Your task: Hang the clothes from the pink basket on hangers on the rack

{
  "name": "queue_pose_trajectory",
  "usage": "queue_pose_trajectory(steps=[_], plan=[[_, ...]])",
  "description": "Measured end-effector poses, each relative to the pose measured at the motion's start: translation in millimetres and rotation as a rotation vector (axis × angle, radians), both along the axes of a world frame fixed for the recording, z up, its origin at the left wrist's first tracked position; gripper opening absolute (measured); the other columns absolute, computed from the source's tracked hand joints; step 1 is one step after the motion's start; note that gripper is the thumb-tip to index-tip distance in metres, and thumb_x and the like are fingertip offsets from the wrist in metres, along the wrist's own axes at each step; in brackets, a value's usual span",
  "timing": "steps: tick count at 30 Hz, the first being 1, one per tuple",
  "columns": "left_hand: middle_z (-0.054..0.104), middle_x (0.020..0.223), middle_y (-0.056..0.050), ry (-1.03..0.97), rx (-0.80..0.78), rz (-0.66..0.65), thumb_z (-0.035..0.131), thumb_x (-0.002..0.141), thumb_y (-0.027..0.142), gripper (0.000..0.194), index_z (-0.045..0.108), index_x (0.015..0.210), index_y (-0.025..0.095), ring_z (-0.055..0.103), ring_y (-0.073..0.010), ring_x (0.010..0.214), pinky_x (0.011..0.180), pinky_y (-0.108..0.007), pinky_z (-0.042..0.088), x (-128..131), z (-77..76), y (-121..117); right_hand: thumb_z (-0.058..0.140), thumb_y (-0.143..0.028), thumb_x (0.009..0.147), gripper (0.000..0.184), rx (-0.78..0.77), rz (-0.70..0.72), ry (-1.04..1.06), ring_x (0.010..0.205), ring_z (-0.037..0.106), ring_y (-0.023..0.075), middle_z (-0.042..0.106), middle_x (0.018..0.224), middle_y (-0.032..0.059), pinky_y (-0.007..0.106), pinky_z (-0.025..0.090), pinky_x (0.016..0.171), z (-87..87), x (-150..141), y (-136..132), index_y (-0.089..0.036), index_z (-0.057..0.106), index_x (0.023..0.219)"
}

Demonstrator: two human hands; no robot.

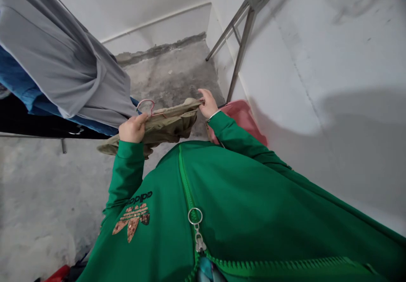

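Observation:
An olive-khaki garment point(165, 124) hangs stretched between both hands at chest height, with a pink clothes hanger point(146, 104) poking out of its upper edge. My left hand point(132, 129) is closed on the garment's left side next to the hanger's hook. My right hand point(207, 102) pinches the garment's right end. Both arms wear green jacket sleeves.
Grey cloth point(63, 62) and blue and black clothes hang on a rail at the left. A pink-red basket point(242, 119) sits on the floor under my right arm. A metal frame point(242, 41) leans on the white wall at the right. The concrete floor point(171, 75) stretches ahead.

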State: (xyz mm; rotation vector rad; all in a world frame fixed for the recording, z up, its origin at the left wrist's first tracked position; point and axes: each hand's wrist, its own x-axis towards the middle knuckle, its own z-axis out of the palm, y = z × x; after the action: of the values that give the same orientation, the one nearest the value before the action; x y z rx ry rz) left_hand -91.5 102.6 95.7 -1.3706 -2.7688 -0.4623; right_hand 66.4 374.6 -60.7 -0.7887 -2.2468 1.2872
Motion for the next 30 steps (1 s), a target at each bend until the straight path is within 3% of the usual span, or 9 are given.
queue_pose_trajectory(steps=[3,8,13,15,19,24,28,30], plan=[[0.068,0.086,-0.009,0.092,0.022,0.11,0.044,0.089,0.031,0.031,0.069,0.106,0.024,0.063,-0.0221,0.086,0.071,-0.029,0.044,5,0.8,3,0.044,-0.004,0.062,0.067,0.103,-0.028,-0.007,0.083,0.057,0.0143,0.046,0.132,0.0127,0.034,0.051,0.086,15.5,3,-2,-0.016,0.045,0.128],[0.065,0.086,-0.008,0.097,0.197,0.216,0.042,0.092,0.038,0.034,0.068,0.107,0.023,0.061,-0.0213,0.088,0.075,-0.03,0.043,8,2.2,7,0.048,-0.008,0.062,0.055,0.267,0.011,-0.031,0.098,0.056,0.0227,0.055,0.114,0.0145,0.035,0.048,0.084,37.0,13,-25,-0.014,0.054,0.116],[0.062,0.089,-0.009,0.048,0.212,0.258,0.042,0.093,0.038,0.034,0.066,0.11,0.021,0.061,-0.0231,0.093,0.077,-0.032,0.044,4,1.8,1,0.052,-0.028,0.074,0.029,0.263,0.26,-0.02,0.068,0.054,0.0169,0.061,0.079,0.0065,0.03,0.045,0.071,54.1,30,-44,-0.015,0.062,0.098],[0.062,0.09,-0.009,0.032,0.225,0.231,0.043,0.093,0.038,0.034,0.065,0.111,0.021,0.061,-0.0226,0.093,0.079,-0.032,0.045,-2,0.5,-3,0.048,-0.036,0.08,0.026,0.213,0.213,0.003,0.061,0.051,0.0146,0.058,0.067,0.0033,0.028,0.043,0.067,58.5,36,-43,-0.016,0.062,0.088],[0.063,0.087,-0.008,0.078,0.247,0.158,0.044,0.092,0.039,0.033,0.067,0.108,0.021,0.062,-0.0209,0.089,0.08,-0.032,0.046,-11,0.6,-8,0.044,-0.036,0.084,0.026,0.175,0.009,0.039,0.064,0.053,0.0148,0.059,0.068,0.0035,0.028,0.043,0.068,63.9,33,-30,-0.016,0.06,0.086],[0.063,0.085,-0.007,0.117,0.227,0.11,0.044,0.092,0.037,0.032,0.068,0.108,0.023,0.062,-0.0197,0.087,0.078,-0.03,0.045,-6,8.6,-3,0.052,-0.039,0.083,0.027,0.138,0.034,-0.013,0.071,0.056,0.0156,0.063,0.082,0.0068,0.028,0.045,0.072,68.1,7,-18,-0.014,0.06,0.092],[0.062,0.081,-0.007,0.154,0.195,0.114,0.043,0.092,0.037,0.032,0.068,0.107,0.023,0.061,-0.0201,0.085,0.076,-0.03,0.044,4,15.8,2,0.056,-0.052,0.081,0.037,0.074,0.029,-0.249,0.07,0.056,0.0178,0.062,0.073,0.0071,0.029,0.043,0.068,58.7,-21,-20,-0.015,0.061,0.08],[0.062,0.081,-0.007,0.153,0.177,0.107,0.042,0.092,0.037,0.033,0.068,0.108,0.023,0.06,-0.0204,0.084,0.075,-0.03,0.043,8,19.4,3,0.06,-0.047,0.08,0.032,0.069,0.055,-0.314,0.07,0.055,0.0178,0.062,0.071,0.0071,0.029,0.043,0.067,50.7,-32,-22,-0.016,0.06,0.072]])
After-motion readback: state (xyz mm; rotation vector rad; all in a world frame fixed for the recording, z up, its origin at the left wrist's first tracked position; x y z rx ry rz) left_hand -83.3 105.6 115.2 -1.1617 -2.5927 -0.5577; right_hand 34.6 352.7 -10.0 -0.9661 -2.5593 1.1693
